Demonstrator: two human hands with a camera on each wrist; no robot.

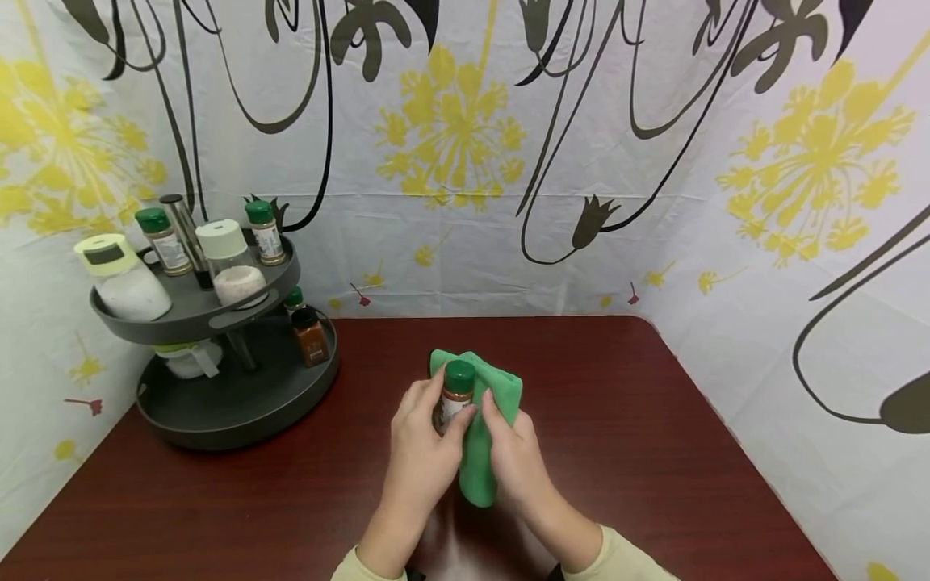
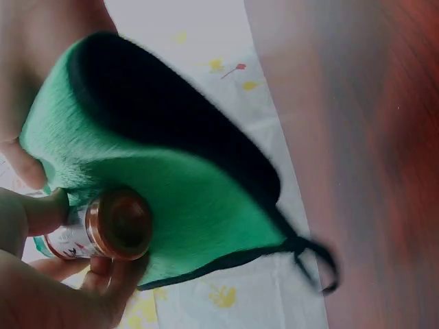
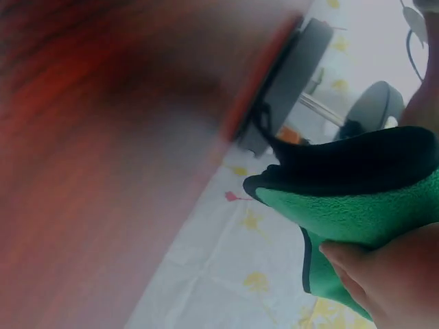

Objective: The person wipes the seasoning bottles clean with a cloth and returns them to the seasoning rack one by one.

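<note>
In the head view my left hand point(image 1: 420, 460) grips a small spice jar point(image 1: 458, 391) with a green lid, fingers and thumb round its sides. The left wrist view shows the reddish-brown bottom of the spice jar point(image 2: 123, 225) against green cloth. My right hand point(image 1: 519, 464) holds a green cleaning cloth point(image 1: 478, 460) beside the jar, part of it behind the jar. Dark edging and a hanging loop show on the cloth point(image 2: 199, 199) in the left wrist view. From the right wrist view, the thumb of my right hand point(image 3: 391, 274) presses on the cloth point(image 3: 363, 212).
A dark two-tier turntable rack point(image 1: 240, 420) stands at the left of the brown table point(image 1: 617, 436). Its upper tier carries several jars, among them a white-capped shaker point(image 1: 228, 266); a brown spice jar point(image 1: 311, 337) is below. A patterned sheet point(image 1: 465, 266) hangs behind.
</note>
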